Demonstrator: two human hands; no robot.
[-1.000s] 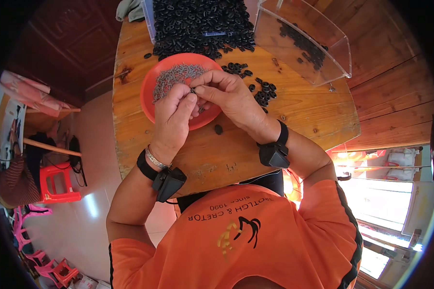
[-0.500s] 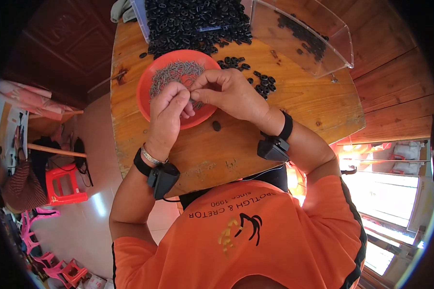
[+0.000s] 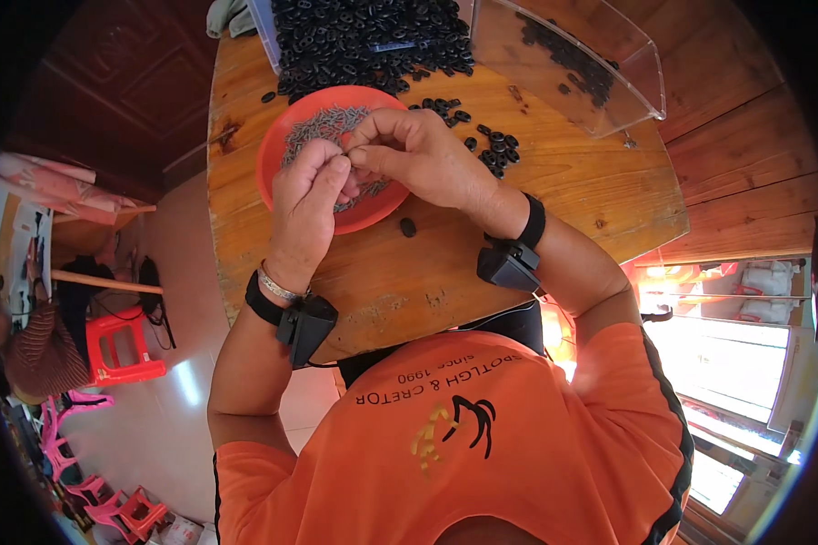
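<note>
- The left hand (image 3: 307, 204) and the right hand (image 3: 420, 156) are meeting in the middle of the frame, just over the near rim of the orange bowl (image 3: 282, 145).
- Both hands are pinching with their fingertips touching. They seem to be gripping one tiny part between them, but it is too small to see clearly.
- The orange bowl is sitting on the round wooden surface (image 3: 554, 209) and is holding a heap of small grey metal pins (image 3: 323, 125).
- A big pile of black rings (image 3: 364, 36) is lying at the top of the frame, spilling down beside the bowl. More black rings are lying just right of the hands.
- One black ring (image 3: 408, 227) is lying alone on the surface, just below the bowl.
- A clear plastic box (image 3: 600, 82) is standing in the upper right, with some black pieces inside.
- It looks like the fitting step is going on, with a pin going into a ring.
- The next move is likely calling for a steady push with the fingertips, keeping the tiny pieces lined up.
</note>
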